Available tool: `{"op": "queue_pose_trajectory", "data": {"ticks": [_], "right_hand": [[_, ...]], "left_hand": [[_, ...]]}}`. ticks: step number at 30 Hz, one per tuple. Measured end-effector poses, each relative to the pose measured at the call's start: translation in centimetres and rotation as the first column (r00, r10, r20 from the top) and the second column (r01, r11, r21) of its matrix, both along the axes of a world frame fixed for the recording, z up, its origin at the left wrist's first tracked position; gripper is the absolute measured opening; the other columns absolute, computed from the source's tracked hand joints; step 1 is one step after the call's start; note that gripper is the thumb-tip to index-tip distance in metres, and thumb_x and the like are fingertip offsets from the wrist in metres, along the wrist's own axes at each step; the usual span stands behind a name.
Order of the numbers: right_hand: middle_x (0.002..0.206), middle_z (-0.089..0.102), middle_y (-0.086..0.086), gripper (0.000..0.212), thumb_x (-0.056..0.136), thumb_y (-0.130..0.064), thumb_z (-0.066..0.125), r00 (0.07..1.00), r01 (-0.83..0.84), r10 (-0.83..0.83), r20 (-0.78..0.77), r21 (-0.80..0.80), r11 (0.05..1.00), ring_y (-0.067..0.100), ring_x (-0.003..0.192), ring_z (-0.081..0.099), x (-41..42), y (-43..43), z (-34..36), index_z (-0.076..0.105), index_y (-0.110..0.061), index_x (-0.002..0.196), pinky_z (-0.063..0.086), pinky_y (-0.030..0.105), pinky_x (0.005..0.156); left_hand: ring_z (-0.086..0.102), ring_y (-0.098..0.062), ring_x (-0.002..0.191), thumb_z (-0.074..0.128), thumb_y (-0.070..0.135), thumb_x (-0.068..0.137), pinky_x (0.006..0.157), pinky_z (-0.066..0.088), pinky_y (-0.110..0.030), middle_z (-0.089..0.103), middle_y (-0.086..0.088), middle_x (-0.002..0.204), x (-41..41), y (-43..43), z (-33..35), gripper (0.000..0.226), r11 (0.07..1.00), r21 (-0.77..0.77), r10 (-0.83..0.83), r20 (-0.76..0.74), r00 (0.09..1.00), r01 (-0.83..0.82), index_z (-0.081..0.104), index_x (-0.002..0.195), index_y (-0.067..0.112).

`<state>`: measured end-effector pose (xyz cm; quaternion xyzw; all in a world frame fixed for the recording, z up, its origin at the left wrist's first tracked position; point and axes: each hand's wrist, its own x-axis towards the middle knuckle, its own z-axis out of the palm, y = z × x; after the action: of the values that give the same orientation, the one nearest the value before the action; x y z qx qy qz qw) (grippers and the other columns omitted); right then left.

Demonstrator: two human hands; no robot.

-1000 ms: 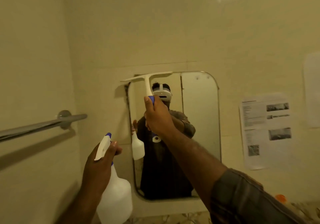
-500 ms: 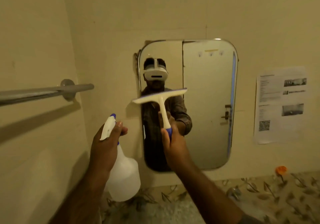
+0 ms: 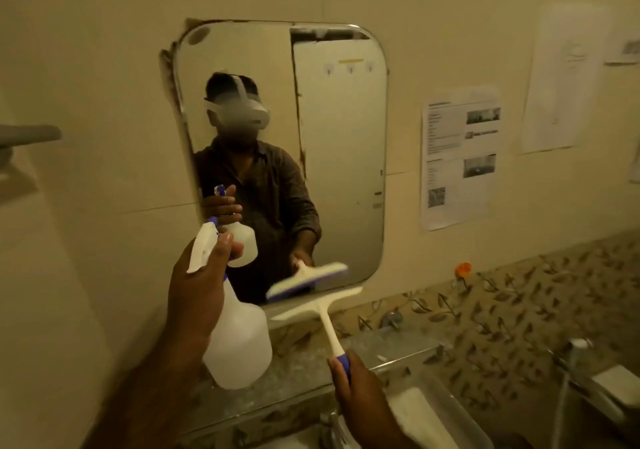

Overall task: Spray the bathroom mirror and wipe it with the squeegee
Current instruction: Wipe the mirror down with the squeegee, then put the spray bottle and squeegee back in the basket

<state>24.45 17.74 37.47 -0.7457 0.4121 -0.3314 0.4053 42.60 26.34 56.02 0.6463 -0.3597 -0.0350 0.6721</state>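
2 hands up, 1 tool each: the left hand point(image 3: 197, 296) is wrapped around the neck of 1 spray bottle point(image 3: 239, 344), while the right hand point(image 3: 360, 389) fists the handle of 1 squeegee point(image 3: 320, 306), blade at the bottom edge of 1 mirror point(image 3: 343, 143); 2 paper notices point(image 3: 457, 157) hang right.

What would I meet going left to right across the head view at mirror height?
Towel bar end → mirror → printed notice with photos → pale paper sheet. Lower down, left hand with spray bottle, then right hand holding squeegee.
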Motion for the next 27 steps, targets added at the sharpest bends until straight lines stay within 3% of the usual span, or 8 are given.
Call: {"op": "queue_pose_trajectory", "data": {"ticks": [2, 4, 7, 11, 17, 21, 24, 27], "right_hand": [[0.065, 0.058, -0.005, 0.023, 0.098, -0.049, 0.046, 0.992, -0.028, 0.029, 0.121, -0.011, 1.0, 0.003, 0.055, 0.052, -2.6, -0.7, 2.0, 0.054, -0.029, 0.091, 0.045, 0.028, 0.058], [0.065, 0.055, -0.005, 0.024, 0.096, -0.053, 0.048, 0.963, -0.063, 0.056, 0.263, 0.02, 0.998, 0.005, 0.053, 0.048, -5.0, -2.1, 4.3, 0.052, -0.03, 0.094, 0.042, 0.025, 0.05], [0.069, 0.055, 0.0, 0.02, 0.098, -0.043, 0.052, 0.936, -0.053, 0.051, 0.349, -0.003, 0.999, 0.011, 0.054, 0.05, -8.7, -4.6, 6.7, 0.05, -0.024, 0.101, 0.046, 0.026, 0.049], [0.067, 0.061, -0.001, 0.021, 0.093, -0.044, 0.058, 0.913, -0.009, 0.017, 0.408, -0.022, 1.0, 0.007, 0.05, 0.055, -14.6, -7.6, 6.3, 0.056, -0.026, 0.102, 0.052, 0.024, 0.049], [0.081, 0.07, 0.002, 0.035, 0.081, -0.055, 0.059, 0.9, 0.2, -0.165, 0.402, -0.046, 0.979, 0.014, 0.065, 0.068, -25.5, -13.9, 4.0, 0.065, -0.031, 0.105, 0.061, 0.029, 0.057], [0.082, 0.072, 0.0, 0.023, 0.083, -0.051, 0.06, 0.865, 0.308, -0.315, 0.39, 0.082, 0.948, 0.014, 0.073, 0.071, -33.1, -17.3, -0.7, 0.065, -0.038, 0.101, 0.06, 0.029, 0.065], [0.086, 0.073, -0.005, 0.037, 0.081, -0.056, 0.057, 0.848, 0.352, -0.402, 0.345, 0.198, 0.915, 0.012, 0.077, 0.072, -38.1, -18.4, -5.2, 0.066, -0.033, 0.108, 0.06, 0.033, 0.071], [0.088, 0.073, -0.01, 0.024, 0.082, -0.058, 0.054, 0.848, 0.371, -0.457, 0.268, 0.313, 0.874, 0.006, 0.078, 0.071, -41.7, -18.5, -10.0, 0.063, -0.047, 0.102, 0.054, 0.026, 0.069]], "left_hand": [[0.059, -0.014, 0.088, 0.049, 0.053, 0.09, 0.079, 0.039, -0.036, 0.065, 0.008, 0.091, -1.6, -0.9, -0.1, 0.014, 1.0, -0.004, -0.012, -0.006, 1.0, 0.012, 0.062, 0.083, 0.054], [0.058, -0.019, 0.092, 0.052, 0.056, 0.087, 0.08, 0.04, -0.038, 0.062, 0.007, 0.095, -3.4, -2.2, -0.4, 0.013, 1.0, -0.007, -0.027, -0.064, 0.998, 0.027, 0.06, 0.096, 0.052], [0.056, -0.022, 0.102, 0.053, 0.064, 0.078, 0.084, 0.042, -0.038, 0.059, 0.001, 0.113, -6.7, -4.7, -1.2, 0.06, 0.998, -0.039, -0.055, -0.078, 0.995, 0.053, 0.05, 0.129, 0.033], [0.058, -0.023, 0.107, 0.05, 0.072, 0.062, 0.083, 0.044, -0.035, 0.061, 0.001, 0.119, -11.8, -8.2, -1.8, 0.082, 0.995, -0.059, -0.089, -0.074, 0.993, 0.085, 0.048, 0.133, 0.031], [0.061, -0.003, 0.089, 0.052, 0.069, 0.07, 0.066, 0.04, -0.018, 0.063, 0.023, 0.088, -21.3, -14.3, -4.0, 0.033, 0.991, -0.037, -0.128, -0.052, 0.99, 0.126, 0.055, 0.096, 0.049], [0.058, 0.011, 0.078, 0.054, 0.054, 0.084, 0.062, 0.042, -0.005, 0.061, 0.033, 0.082, -28.9, -18.5, -7.5, 0.019, 0.979, 0.044, -0.202, 0.044, 0.978, 0.2, 0.054, 0.095, 0.039], [0.059, 0.011, 0.08, 0.053, 0.054, 0.081, 0.064, 0.041, -0.002, 0.063, 0.019, 0.087, -33.9, -21.1, -11.0, 0.032, 0.953, 0.107, -0.291, 0.049, 0.955, 0.285, 0.053, 0.101, 0.029], [0.059, 0.004, 0.087, 0.05, 0.063, 0.075, 0.072, 0.045, -0.014, 0.061, 0.011, 0.101, -37.9, -23.1, -15.4, 0.055, 0.902, 0.24, -0.377, 0.038, 0.925, 0.358, 0.05, 0.111, 0.021]]}}
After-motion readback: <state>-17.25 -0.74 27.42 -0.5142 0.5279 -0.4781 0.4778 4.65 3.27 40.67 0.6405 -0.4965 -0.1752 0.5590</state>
